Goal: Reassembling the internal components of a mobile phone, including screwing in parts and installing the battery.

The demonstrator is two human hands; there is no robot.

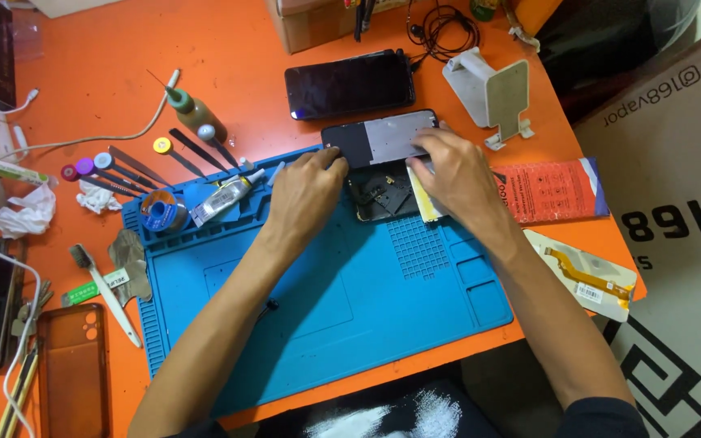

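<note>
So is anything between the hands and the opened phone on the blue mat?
Nothing visible. The left hand and right hand both already rest on the opened phone, at its two ends.

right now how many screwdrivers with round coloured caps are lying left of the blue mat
5: red-capped, purple-capped and blue-capped side by side, yellow-capped and grey-capped further right. More may hide under clutter.

Both bare forearms reach forward from the lower edge and converge toward the middle. The left hand point(306, 191) lies palm down, fingers curled at their tips. The right hand point(456, 174) lies palm down too, fingers pointing left and pressed flat.
</note>
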